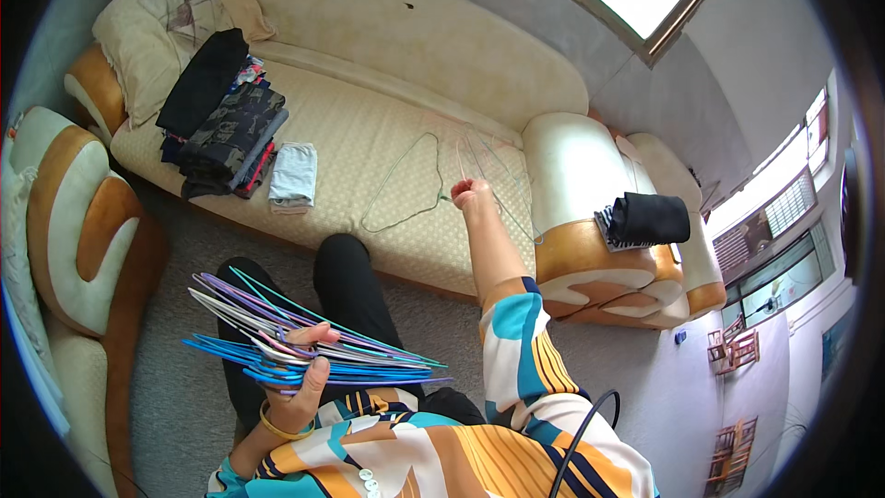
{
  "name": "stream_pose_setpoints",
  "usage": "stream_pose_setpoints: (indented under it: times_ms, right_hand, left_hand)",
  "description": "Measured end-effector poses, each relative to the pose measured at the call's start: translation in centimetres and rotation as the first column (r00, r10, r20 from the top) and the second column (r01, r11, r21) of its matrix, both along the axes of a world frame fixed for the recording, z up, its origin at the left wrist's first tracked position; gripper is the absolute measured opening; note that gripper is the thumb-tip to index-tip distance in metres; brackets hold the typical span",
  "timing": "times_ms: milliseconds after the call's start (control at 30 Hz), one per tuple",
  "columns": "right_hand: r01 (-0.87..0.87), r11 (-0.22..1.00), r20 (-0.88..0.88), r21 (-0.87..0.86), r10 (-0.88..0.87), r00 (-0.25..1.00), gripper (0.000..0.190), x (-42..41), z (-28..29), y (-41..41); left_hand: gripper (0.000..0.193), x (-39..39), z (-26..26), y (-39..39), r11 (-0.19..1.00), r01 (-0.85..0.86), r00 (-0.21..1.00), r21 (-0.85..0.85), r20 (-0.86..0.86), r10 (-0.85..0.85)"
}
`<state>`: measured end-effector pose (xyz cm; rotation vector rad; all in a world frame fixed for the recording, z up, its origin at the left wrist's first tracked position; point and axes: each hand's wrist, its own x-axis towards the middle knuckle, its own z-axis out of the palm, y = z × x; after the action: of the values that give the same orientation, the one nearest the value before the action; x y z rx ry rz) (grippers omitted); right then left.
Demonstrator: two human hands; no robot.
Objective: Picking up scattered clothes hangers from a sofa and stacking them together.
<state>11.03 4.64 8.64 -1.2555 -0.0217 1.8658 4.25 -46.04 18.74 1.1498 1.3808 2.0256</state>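
Observation:
My left hand [299, 387] grips a fanned bundle of thin clothes hangers [377, 364] in blue, white, purple and teal over my lap. Its thumb and fingers close around them near the hooks. My right hand [472, 194] reaches out over the sofa seat [332, 111], fingers curled around a pale hanger [460, 158] that is blurred. A green wire hanger [438, 159] lies flat on the seat just left of that hand, its hook by the fingers. Right of it, a grey-blue hanger [537, 240] rests against the sofa's armrest.
Folded dark clothes [231, 131] are stacked at the seat's left, beside folded light-coloured cloth [293, 174] and a cushion [159, 14]. More folded clothes [646, 219] lie on the right armrest [588, 249]. An armchair [69, 221] stands close on the left. Wooden chairs [736, 351] are far right.

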Motion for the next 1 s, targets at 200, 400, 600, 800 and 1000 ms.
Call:
stream_pose_setpoints:
  times_ms: [200, 400, 600, 800, 1000]
  right_hand:
    - [-0.236, 0.970, 0.037, 0.055, 0.234, 0.972, 0.013, 3.0, 1.3, -7.7]
    - [-0.432, 0.830, 0.100, 0.354, 0.425, 0.899, 0.019, 10.6, 0.2, -17.6]
    - [-0.478, 0.615, 0.249, 0.627, 0.424, 0.871, 0.019, 20.0, 3.4, -16.9]
    - [-0.415, 0.578, 0.153, 0.702, 0.447, 0.881, 0.020, 22.9, 4.8, -16.6]
    - [-0.656, 0.481, 0.417, 0.582, 0.516, 0.748, 0.021, 20.8, 2.2, -9.8]
  left_hand:
    - [0.032, -0.1, 0.3, -0.3, 1.000, 0.002, 1.000, -0.018, -0.029, -0.002]
    - [0.032, 0.1, 0.3, -0.4, 0.999, 0.031, 0.999, 0.029, 0.025, -0.032]
    - [0.030, 0.2, 0.4, -0.6, 0.999, 0.024, 0.995, 0.022, 0.099, -0.027]
    - [0.030, 0.0, 0.0, -0.7, 0.999, 0.002, 0.997, 0.039, 0.077, -0.005]
    - [0.029, 0.2, 0.2, -0.6, 1.000, -0.005, 1.000, 0.010, 0.031, 0.005]
